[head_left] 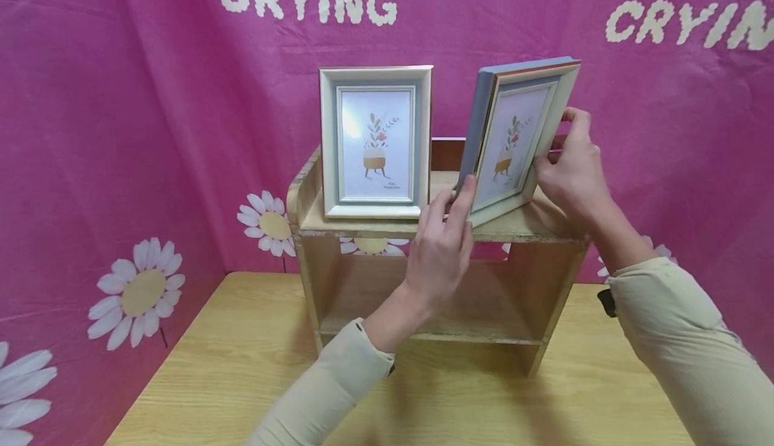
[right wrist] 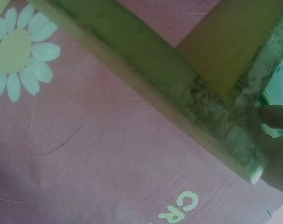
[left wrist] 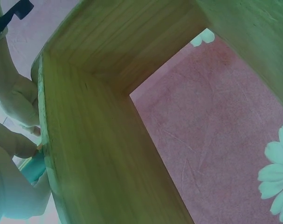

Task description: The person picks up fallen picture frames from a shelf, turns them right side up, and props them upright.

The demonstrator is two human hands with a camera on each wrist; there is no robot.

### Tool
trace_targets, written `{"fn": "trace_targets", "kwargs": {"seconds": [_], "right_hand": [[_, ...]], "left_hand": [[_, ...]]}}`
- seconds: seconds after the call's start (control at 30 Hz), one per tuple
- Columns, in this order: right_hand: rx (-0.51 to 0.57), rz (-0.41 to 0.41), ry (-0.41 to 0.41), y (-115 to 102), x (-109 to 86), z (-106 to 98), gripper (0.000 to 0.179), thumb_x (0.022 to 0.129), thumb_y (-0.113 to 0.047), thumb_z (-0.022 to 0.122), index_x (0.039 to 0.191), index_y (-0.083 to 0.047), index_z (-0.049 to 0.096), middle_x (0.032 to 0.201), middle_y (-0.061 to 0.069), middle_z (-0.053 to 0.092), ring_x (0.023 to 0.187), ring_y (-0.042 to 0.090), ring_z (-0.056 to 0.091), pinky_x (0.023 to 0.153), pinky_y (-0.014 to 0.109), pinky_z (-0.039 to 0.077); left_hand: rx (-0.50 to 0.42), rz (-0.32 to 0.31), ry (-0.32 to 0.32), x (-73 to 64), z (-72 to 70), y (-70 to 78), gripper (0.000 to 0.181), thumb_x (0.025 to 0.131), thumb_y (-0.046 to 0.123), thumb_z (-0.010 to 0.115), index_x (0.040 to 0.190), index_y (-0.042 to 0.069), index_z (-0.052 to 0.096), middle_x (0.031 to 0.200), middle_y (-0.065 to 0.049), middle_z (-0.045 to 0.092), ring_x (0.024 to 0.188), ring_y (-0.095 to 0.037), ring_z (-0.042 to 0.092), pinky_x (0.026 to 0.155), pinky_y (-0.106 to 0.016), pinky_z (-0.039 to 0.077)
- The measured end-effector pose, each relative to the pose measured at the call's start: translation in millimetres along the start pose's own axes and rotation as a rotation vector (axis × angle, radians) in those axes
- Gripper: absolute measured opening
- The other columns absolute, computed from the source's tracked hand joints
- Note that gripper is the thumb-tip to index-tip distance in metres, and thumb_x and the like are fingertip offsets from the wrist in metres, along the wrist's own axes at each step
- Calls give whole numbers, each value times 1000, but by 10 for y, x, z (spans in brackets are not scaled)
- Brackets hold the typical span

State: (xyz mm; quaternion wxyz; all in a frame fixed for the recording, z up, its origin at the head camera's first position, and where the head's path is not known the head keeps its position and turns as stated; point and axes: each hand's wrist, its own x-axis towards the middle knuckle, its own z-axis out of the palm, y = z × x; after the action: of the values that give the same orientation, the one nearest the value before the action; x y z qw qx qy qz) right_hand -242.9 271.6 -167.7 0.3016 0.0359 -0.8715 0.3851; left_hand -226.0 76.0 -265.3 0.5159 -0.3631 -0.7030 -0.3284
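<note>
Two pale picture frames with a potted-plant print stand on top of a small wooden shelf (head_left: 435,337). The left picture frame (head_left: 377,144) faces forward and no hand touches it. Angled to the left and tilted, the right picture frame (head_left: 523,134) is held by both hands. My left hand (head_left: 438,248) pinches its lower left edge, while my right hand (head_left: 574,174) grips its right edge, some fingers hidden behind. The left wrist view shows a teal bit of that frame at the left hand's fingers (left wrist: 13,140). Only the right hand's fingertips (right wrist: 277,116) show in the right wrist view.
The shelf has raised sides and an open compartment below, and stands on a light wooden table (head_left: 230,365). A pink cloth (head_left: 181,97) with white lettering and daisies hangs close behind and along the left.
</note>
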Motion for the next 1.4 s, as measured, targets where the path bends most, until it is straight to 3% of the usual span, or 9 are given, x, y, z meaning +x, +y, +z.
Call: {"fn": "trace_targets", "kwargs": {"seconds": [0.4, 0.73, 0.93, 1.1, 1.23, 1.4], "right_hand": [[-26, -13, -20, -7, 162, 132, 62, 90, 2, 45, 146, -5, 22, 122, 31, 63, 110, 39, 64, 87, 42, 52], [-12, -12, -41, 31, 224, 176, 62, 92, 3, 47, 148, -5, 20, 126, 31, 61, 115, 42, 62, 97, 52, 49], [-33, -5, -46, 59, 239, 206, 62, 93, 2, 47, 148, -7, 21, 126, 29, 62, 112, 39, 63, 94, 46, 50], [-43, -8, -45, 76, 270, 231, 62, 93, 2, 48, 148, -8, 22, 122, 29, 64, 108, 36, 63, 88, 37, 48], [-52, -15, -43, 101, 294, 236, 61, 93, 1, 50, 148, -8, 25, 119, 29, 65, 96, 17, 65, 80, 24, 46], [-27, -24, -45, 122, 310, 246, 60, 92, 1, 51, 147, -7, 27, 118, 30, 65, 79, -7, 53, 71, 14, 43]], "left_hand": [[15, -36, 0, -7, 15, 40, 54, 91, -2, 62, 143, 5, 49, 118, -19, 57, 102, -28, 59, 88, -20, 54], [43, -77, 12, -31, 85, 114, 50, 93, 3, 63, 142, 8, 54, 118, -17, 59, 100, -26, 58, 85, -18, 53], [66, -87, 44, -59, 140, 124, 50, 92, 3, 65, 141, 8, 56, 117, -16, 59, 95, -24, 57, 81, -16, 51], [82, -96, 73, -65, 189, 130, 49, 92, 3, 66, 140, 8, 57, 116, -16, 60, 99, -24, 58, 85, -16, 51], [96, -99, 83, -66, 213, 145, 50, 91, 4, 67, 139, 8, 58, 116, -15, 61, 96, -23, 58, 84, -15, 51], [159, -82, 110, -73, 228, 141, 47, 90, 6, 68, 136, 8, 61, 115, -14, 63, 88, -21, 58, 76, -16, 50]]}}
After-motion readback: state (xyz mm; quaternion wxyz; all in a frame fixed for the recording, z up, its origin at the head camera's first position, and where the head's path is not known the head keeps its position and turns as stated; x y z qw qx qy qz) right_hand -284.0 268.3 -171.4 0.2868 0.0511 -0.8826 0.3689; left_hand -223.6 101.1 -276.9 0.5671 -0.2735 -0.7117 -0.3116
